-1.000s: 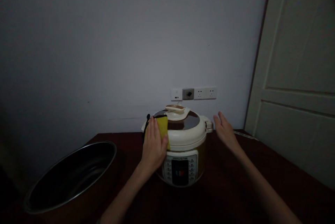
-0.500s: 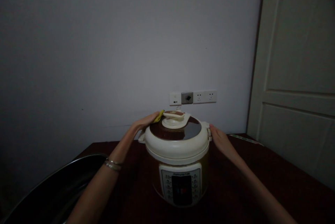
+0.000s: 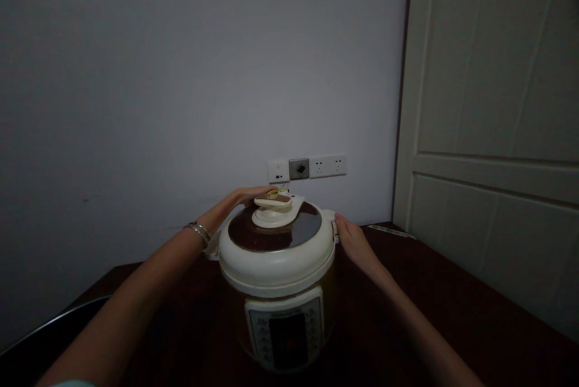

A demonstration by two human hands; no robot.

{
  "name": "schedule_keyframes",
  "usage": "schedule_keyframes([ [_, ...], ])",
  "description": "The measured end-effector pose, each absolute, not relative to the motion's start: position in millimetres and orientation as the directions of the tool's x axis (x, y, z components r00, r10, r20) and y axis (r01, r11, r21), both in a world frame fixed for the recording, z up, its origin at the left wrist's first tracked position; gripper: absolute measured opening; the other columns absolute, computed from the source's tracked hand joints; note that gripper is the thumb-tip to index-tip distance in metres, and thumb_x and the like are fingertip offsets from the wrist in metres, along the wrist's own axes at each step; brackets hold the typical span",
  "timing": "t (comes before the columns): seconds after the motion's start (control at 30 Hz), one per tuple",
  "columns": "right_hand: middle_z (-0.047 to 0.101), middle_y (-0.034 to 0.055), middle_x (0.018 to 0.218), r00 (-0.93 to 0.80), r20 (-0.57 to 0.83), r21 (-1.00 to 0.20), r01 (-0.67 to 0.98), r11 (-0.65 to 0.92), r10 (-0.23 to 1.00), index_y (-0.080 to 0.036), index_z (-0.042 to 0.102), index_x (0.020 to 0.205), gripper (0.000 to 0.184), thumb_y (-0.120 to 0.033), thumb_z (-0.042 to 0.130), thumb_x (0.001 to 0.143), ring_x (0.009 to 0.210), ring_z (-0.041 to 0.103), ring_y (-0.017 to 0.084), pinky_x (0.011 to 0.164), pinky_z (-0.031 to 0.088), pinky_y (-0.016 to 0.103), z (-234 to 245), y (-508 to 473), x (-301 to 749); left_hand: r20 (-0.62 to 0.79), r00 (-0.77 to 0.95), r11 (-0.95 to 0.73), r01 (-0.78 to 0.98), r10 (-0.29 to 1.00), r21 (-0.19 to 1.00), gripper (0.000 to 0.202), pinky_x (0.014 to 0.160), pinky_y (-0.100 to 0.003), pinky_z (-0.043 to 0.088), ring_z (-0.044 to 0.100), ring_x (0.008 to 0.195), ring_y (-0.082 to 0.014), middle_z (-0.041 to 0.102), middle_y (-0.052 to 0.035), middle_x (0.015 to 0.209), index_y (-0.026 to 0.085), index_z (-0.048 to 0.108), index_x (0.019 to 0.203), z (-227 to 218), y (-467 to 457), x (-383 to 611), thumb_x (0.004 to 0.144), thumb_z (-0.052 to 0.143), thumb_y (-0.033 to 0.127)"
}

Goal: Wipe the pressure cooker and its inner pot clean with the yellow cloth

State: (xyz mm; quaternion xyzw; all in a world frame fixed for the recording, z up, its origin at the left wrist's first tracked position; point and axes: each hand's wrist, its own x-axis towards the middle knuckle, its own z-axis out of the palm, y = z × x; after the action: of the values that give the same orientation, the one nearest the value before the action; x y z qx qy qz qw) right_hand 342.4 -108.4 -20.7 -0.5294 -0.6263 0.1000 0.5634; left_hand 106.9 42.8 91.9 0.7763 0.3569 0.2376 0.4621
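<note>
An electric pressure cooker (image 3: 275,266) with a white rim and a dark panel on its front stands before me. Its brown lid carries a cream knob (image 3: 272,201). My left hand (image 3: 248,195) reaches over the lid's far left part, pressing on a yellow cloth (image 3: 272,191). Only a sliver of that cloth shows behind the knob, and the fingertips are partly hidden. At the cooker's right side, my right hand (image 3: 355,242) is closed on the side handle (image 3: 332,218).
A dark red table (image 3: 375,308) bears the cooker. The rim of a black pan (image 3: 58,317) shows at lower left. Behind are a pale wall with a row of sockets (image 3: 328,165) and a panelled door (image 3: 488,134). A thin patterned strip (image 3: 391,231) lies near the table's back edge.
My left hand has slid with the cloth toward the back of the lid, behind the knob. My right hand stays on the handle. The view has shifted, so everything appears further left.
</note>
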Motion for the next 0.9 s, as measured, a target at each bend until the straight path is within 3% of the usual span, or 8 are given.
schedule_keyframes([
  [0.17, 0.068, 0.0127, 0.095, 0.201, 0.602, -0.723, 0.548, 0.421, 0.773, -0.013, 0.064, 0.098, 0.055, -0.051, 0.025, 0.09, 0.089, 0.06, 0.023, 0.083, 0.043, 0.035, -21, -108, 344, -0.23, 0.607, -0.061, 0.419, 0.761, 0.906, 0.032, 0.061, -0.027, 0.042, 0.055, 0.056, -0.0149, 0.068, -0.0045, 0.066, 0.014, 0.065, 0.077, 96, 54, 104, 0.071, 0.059, 0.044],
  [0.37, 0.068, 0.0136, 0.093, 0.19, 0.606, -0.711, 0.566, 0.418, 0.773, -0.013, 0.063, 0.096, 0.056, -0.051, 0.022, 0.091, 0.088, 0.06, 0.023, 0.083, 0.043, 0.035, -21, -108, 343, -0.162, 0.624, 0.027, 0.22, 0.764, 0.975, 0.037, 0.077, -0.032, 0.044, 0.06, 0.073, -0.019, 0.071, -0.0088, 0.085, 0.012, 0.066, 0.093, 84, 49, 72, 0.076, 0.052, 0.042],
  [0.47, 0.068, 0.014, 0.093, 0.208, 0.61, -0.707, 0.578, 0.407, 0.765, -0.013, 0.064, 0.093, 0.058, -0.052, 0.021, 0.09, 0.088, 0.06, 0.024, 0.083, 0.043, 0.036, -21, -109, 343, -0.139, 0.608, 0.036, 0.179, 0.782, 0.983, 0.047, 0.084, -0.034, 0.043, 0.062, 0.085, -0.0219, 0.07, -0.0116, 0.095, 0.012, 0.063, 0.101, 78, 40, 55, 0.078, 0.046, 0.048],
  [0.67, 0.067, 0.0161, 0.102, 0.22, 0.607, -0.719, 0.562, 0.409, 0.764, -0.012, 0.064, 0.098, 0.058, -0.053, 0.025, 0.089, 0.097, 0.059, 0.026, 0.091, 0.04, 0.038, -26, -106, 343, -0.088, 0.608, -0.021, 0.17, 0.789, 0.985, 0.053, 0.092, -0.034, 0.041, 0.057, 0.105, -0.0229, 0.063, -0.009, 0.116, 0.016, 0.059, 0.112, 69, 2, 20, 0.08, 0.038, 0.054],
  [0.8, 0.068, 0.0158, 0.096, 0.224, 0.613, -0.714, 0.568, 0.41, 0.758, -0.012, 0.065, 0.096, 0.061, -0.056, 0.023, 0.088, 0.092, 0.06, 0.026, 0.088, 0.042, 0.038, -29, -103, 344, 0.012, 0.597, -0.207, 0.259, 0.802, 0.943, 0.044, 0.092, -0.034, 0.041, 0.057, 0.104, -0.023, 0.064, -0.01, 0.114, 0.016, 0.063, 0.104, 67, -39, 5, 0.082, 0.04, 0.047],
  [0.9, 0.068, 0.0154, 0.095, 0.244, 0.612, -0.721, 0.563, 0.404, 0.752, -0.012, 0.065, 0.092, 0.062, -0.058, 0.024, 0.086, 0.089, 0.06, 0.026, 0.086, 0.043, 0.037, -31, -102, 344, 0.052, 0.594, -0.305, 0.334, 0.803, 0.892, 0.045, 0.095, -0.033, 0.04, 0.054, 0.109, -0.0213, 0.064, -0.0058, 0.116, 0.021, 0.063, 0.107, 69, -65, 0, 0.082, 0.042, 0.051],
])
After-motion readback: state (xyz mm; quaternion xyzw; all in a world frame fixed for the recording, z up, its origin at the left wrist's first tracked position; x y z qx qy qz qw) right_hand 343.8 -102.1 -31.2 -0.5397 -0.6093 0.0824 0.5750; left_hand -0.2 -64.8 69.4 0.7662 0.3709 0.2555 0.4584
